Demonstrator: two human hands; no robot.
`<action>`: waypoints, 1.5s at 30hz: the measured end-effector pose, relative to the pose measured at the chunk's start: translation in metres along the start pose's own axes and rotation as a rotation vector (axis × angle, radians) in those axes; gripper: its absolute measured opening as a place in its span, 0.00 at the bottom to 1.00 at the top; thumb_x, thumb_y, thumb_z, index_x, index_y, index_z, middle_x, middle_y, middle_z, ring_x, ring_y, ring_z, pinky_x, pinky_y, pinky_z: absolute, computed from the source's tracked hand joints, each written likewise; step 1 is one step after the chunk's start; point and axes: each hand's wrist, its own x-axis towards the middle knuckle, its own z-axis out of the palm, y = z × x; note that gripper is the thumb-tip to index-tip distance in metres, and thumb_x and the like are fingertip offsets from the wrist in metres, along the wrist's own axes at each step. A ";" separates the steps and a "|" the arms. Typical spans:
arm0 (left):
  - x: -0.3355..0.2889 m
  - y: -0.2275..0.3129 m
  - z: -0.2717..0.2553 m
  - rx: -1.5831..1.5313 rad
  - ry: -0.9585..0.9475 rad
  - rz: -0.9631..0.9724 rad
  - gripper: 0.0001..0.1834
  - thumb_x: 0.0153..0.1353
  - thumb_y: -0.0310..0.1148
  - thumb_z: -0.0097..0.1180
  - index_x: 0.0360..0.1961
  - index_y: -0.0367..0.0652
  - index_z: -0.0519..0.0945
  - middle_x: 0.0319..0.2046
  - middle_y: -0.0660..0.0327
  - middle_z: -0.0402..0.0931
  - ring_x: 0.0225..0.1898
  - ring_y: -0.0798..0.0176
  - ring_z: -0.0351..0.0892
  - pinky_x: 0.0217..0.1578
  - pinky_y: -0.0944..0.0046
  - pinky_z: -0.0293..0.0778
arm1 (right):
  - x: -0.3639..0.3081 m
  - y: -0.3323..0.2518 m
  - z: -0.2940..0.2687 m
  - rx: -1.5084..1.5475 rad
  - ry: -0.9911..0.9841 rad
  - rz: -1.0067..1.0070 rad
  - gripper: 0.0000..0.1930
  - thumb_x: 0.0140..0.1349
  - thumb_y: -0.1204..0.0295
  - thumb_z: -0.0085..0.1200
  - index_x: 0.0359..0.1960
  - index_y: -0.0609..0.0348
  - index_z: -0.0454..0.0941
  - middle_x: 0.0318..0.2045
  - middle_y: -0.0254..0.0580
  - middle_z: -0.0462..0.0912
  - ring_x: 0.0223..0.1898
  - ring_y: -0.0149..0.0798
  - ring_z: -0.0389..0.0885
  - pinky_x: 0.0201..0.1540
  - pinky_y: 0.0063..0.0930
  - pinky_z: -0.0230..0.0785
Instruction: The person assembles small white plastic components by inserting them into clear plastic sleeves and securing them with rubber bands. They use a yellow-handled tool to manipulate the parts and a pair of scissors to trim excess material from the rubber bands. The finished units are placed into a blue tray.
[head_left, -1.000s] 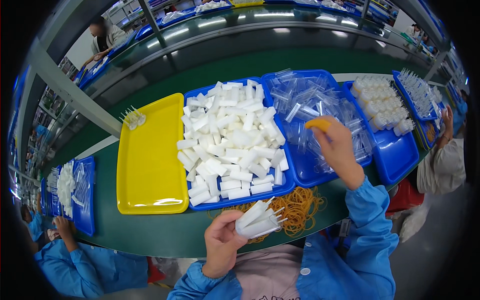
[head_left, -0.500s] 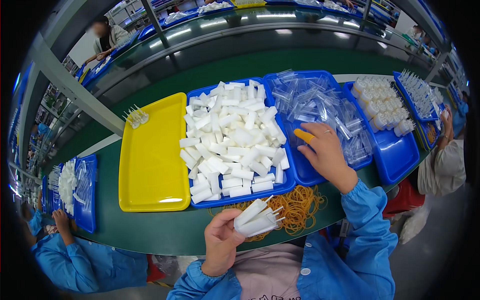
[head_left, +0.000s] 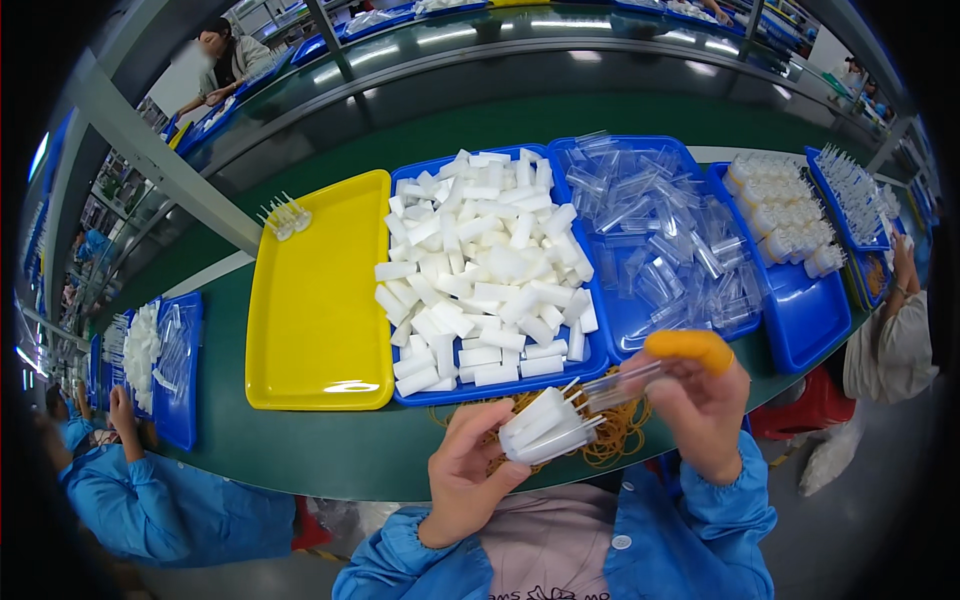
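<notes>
My left hand [head_left: 470, 472] is closed around a bundle of white foam-like blocks [head_left: 545, 428], with thin white prongs sticking out toward the right. Between the fingertips of my right hand [head_left: 708, 415] is a clear plastic sleeve [head_left: 622, 386], its end close to the prongs. An orange finger cot [head_left: 690, 348] covers one finger of that hand. Beyond the hands, loose white blocks [head_left: 490, 235] fill one blue tray [head_left: 545, 383]. Clear plastic sleeves [head_left: 640, 205] are heaped in the blue tray [head_left: 615, 330] to its right.
At left lies a yellow tray [head_left: 320, 320] with a few pronged white pieces [head_left: 287, 218] in its far corner. Orange rubber bands [head_left: 622, 440] are piled on the green table [head_left: 350, 450]. Finished-looking bundles [head_left: 780, 205] fill part of another blue tray [head_left: 812, 318]. Co-workers sit on both sides.
My right hand has come back from the tray of clear sleeves toward my left hand, now with a sleeve in its fingers. The bundle has moved slightly right in my left hand.
</notes>
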 end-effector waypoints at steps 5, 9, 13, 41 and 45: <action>-0.001 0.008 0.001 0.137 -0.023 0.069 0.28 0.50 0.19 0.63 0.55 0.32 0.70 0.49 0.56 0.61 0.52 0.61 0.68 0.53 0.63 0.71 | -0.009 0.002 -0.005 -0.115 -0.040 -0.049 0.15 0.56 0.79 0.56 0.46 0.67 0.73 0.35 0.46 0.82 0.40 0.36 0.81 0.47 0.28 0.71; -0.004 0.007 0.004 0.165 0.008 0.074 0.26 0.50 0.23 0.64 0.53 0.33 0.72 0.48 0.56 0.63 0.49 0.61 0.68 0.50 0.64 0.70 | -0.003 0.000 -0.005 0.017 -0.040 0.011 0.13 0.59 0.78 0.53 0.46 0.68 0.73 0.35 0.45 0.83 0.40 0.35 0.81 0.47 0.28 0.72; -0.006 0.003 -0.001 0.447 -0.040 0.126 0.27 0.49 0.28 0.66 0.51 0.33 0.73 0.47 0.54 0.65 0.47 0.60 0.68 0.48 0.64 0.66 | -0.001 0.004 -0.005 0.030 -0.121 0.107 0.12 0.61 0.78 0.51 0.45 0.69 0.73 0.36 0.46 0.82 0.40 0.34 0.81 0.47 0.27 0.72; 0.009 0.016 0.006 0.516 -0.271 0.103 0.22 0.48 0.28 0.66 0.47 0.36 0.77 0.42 0.56 0.63 0.43 0.60 0.67 0.44 0.64 0.67 | -0.010 0.004 -0.002 -0.128 -0.097 -0.081 0.11 0.56 0.79 0.56 0.42 0.65 0.77 0.34 0.43 0.84 0.36 0.35 0.83 0.40 0.25 0.75; 0.009 0.014 0.006 0.512 -0.247 0.155 0.22 0.47 0.27 0.66 0.46 0.36 0.77 0.43 0.56 0.63 0.44 0.60 0.68 0.45 0.63 0.68 | -0.011 0.001 0.000 -0.157 -0.104 -0.076 0.10 0.56 0.78 0.57 0.40 0.64 0.78 0.34 0.43 0.84 0.36 0.36 0.83 0.39 0.24 0.74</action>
